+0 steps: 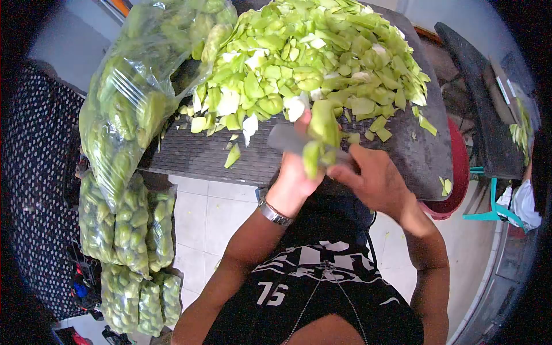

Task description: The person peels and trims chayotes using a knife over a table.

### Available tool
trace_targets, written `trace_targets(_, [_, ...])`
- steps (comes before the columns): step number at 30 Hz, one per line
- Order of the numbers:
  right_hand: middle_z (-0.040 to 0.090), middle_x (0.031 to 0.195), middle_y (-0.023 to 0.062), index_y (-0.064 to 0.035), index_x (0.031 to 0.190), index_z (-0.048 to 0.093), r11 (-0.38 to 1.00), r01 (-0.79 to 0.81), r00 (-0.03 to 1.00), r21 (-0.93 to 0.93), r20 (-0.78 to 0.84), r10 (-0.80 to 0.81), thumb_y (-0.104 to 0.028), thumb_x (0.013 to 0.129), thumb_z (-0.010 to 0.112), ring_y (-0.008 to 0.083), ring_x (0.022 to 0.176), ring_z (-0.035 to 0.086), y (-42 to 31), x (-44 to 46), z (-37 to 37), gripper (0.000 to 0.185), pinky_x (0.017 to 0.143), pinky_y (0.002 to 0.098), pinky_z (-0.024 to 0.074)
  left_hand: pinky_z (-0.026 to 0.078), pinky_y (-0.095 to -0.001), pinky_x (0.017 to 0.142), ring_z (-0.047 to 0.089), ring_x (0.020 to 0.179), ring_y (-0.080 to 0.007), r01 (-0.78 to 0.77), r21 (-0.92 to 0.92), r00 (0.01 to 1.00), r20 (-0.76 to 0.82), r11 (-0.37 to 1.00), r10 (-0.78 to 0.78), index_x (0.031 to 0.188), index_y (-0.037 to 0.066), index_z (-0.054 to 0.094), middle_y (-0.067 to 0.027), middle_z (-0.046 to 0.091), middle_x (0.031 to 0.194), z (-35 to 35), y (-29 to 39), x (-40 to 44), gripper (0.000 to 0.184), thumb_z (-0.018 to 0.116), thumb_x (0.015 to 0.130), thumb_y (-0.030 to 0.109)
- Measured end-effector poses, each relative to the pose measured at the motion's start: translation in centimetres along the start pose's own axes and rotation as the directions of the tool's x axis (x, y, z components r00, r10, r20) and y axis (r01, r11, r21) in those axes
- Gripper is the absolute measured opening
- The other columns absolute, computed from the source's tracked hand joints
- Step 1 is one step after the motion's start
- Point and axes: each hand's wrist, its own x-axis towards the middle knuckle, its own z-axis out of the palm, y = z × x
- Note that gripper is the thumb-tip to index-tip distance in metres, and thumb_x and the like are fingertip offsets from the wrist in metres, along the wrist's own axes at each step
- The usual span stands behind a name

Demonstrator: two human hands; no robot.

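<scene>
In the middle of the frame, our left hand is closed around a long green vegetable. Our right hand grips a knife, its blurry blade against the vegetable. We see a big pile of green pieces on the dark table, at the top. A big clear bag full of green vegetables lies at upper left.

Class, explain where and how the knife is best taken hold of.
Probably by the handle end of the knife, where the right hand closes, coming from the person's right. The blade, blurred, extends leftward across the left hand, so gripping that side would risk the edge.
</scene>
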Motion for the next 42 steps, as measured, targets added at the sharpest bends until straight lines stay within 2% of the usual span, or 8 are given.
trace_targets(14, [0.053,0.064,0.0111,-0.0053,0.08,0.054,0.957,-0.226,0.974,0.181,0.047,0.221,-0.064,0.098,0.052,0.03,0.053,0.055,7.4,2.8,-2.1,0.061,0.048,0.0409,0.0434,0.058,-0.0379,0.079,0.069,0.089,-0.0242,0.024,-0.033,0.995,0.101,0.999,-0.021,0.129,0.009,0.058,-0.0094,0.069,0.107,0.5,1.0,-0.8,0.04,0.053,0.103,0.038])
trace_targets(16, [0.041,0.058,-0.0008,-0.0117,0.073,0.047,0.507,-0.676,0.733,0.535,0.42,0.535,-0.075,0.097,0.041,0.0134,0.036,0.04,6.0,3.3,-4.3,0.068,0.032,0.0289,0.0321,0.058,-0.0384,0.08,0.068,0.088,-0.0249,0.04,0.002,0.985,0.166,0.999,-0.04,0.128,0.008,0.059,-0.0107,0.069,0.106,0.4,1.4,-0.8,0.04,0.053,0.104,0.039])
trace_targets(20, [0.032,0.053,-0.0065,-0.018,0.068,0.04,-0.134,-0.688,0.703,0.713,0.701,0.12,-0.089,0.089,0.029,0.0101,0.034,0.035,6.9,3.6,-3.9,0.075,0.029,0.0282,0.0262,0.055,-0.0413,0.088,0.065,0.098,-0.0313,-0.03,-0.075,0.999,0.017,0.997,0.031,0.128,0.004,0.059,-0.0148,0.067,0.11,-0.1,1.8,1.4,0.048,0.051,0.104,0.045])
trace_targets(28, [0.034,0.053,-0.0048,-0.0161,0.069,0.039,0.324,-0.589,0.804,0.741,0.493,0.333,-0.085,0.092,0.032,0.0123,0.034,0.038,1.6,2.4,-2.3,0.073,0.031,0.0301,0.031,0.054,-0.0421,0.088,0.064,0.099,-0.0292,-0.076,0.167,0.995,0.077,0.983,0.064,0.125,0.004,0.059,-0.0139,0.067,0.109,0.0,1.7,2.5,0.039,0.067,0.095,0.028])
trace_targets(33, [0.039,0.055,-0.0033,-0.015,0.072,0.043,0.48,-0.505,0.84,0.717,0.28,0.465,-0.078,0.096,0.041,0.0119,0.037,0.043,2.0,1.6,-1.8,0.067,0.035,0.0292,0.0339,0.053,-0.0476,0.087,0.064,0.098,-0.0414,-0.256,0.761,0.463,0.638,-0.597,0.615,0.126,0.002,0.055,-0.0202,0.067,0.106,3.0,4.2,2.2,0.057,0.078,0.075,0.008])
trace_targets(39, [0.04,0.057,-0.0035,-0.0152,0.073,0.044,0.431,-0.471,0.844,0.77,0.251,0.473,-0.078,0.096,0.04,0.0116,0.039,0.045,2.5,1.4,-3.1,0.067,0.035,0.0293,0.0332,0.056,-0.0456,0.086,0.066,0.102,-0.0374,-0.217,0.772,0.307,0.635,-0.598,0.708,0.127,-0.002,0.055,-0.0257,0.059,0.113,4.0,10.4,3.7,0.065,0.081,0.069,0.011])
trace_targets(41, [0.04,0.057,-0.0036,-0.0152,0.073,0.044,0.43,-0.479,0.842,0.765,0.261,0.473,-0.078,0.096,0.04,0.0117,0.039,0.046,2.6,1.4,-3.1,0.067,0.035,0.0293,0.0333,0.056,-0.0389,0.087,0.068,0.099,-0.0284,-0.476,0.852,0.664,0.185,0.218,0.724,0.126,-0.003,0.055,-0.0239,0.065,0.11,4.6,10.7,3.0,0.064,0.081,0.069,0.009])
trace_targets(42, [0.04,0.057,-0.0037,-0.0152,0.073,0.045,0.43,-0.484,0.84,0.762,0.267,0.472,-0.078,0.095,0.04,0.0117,0.039,0.046,2.6,1.4,-3.0,0.067,0.035,0.0292,0.0334,0.055,-0.0371,0.085,0.068,0.097,-0.0257,-0.455,0.872,0.671,0.203,0.18,0.714,0.126,-0.004,0.055,-0.0217,0.067,0.108,4.4,10.4,2.9,0.064,0.081,0.069,0.008])
